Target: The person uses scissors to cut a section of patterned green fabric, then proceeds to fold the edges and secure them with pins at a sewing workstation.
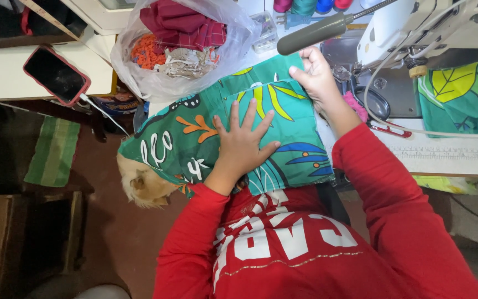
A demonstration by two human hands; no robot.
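Red sleeves (360, 221); green leaf-print fabric (283, 127) folded, under both hands.

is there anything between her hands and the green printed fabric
Nothing visible. The left hand lies flat on the green printed fabric, fingers spread, and the right hand presses its far edge near the sewing machine. Both touch the cloth directly.

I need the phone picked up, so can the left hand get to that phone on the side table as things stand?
Probably yes. The left hand lies flat on the green printed fabric holding nothing; the phone lies uncovered on the table, though a plastic bag bulges between them.
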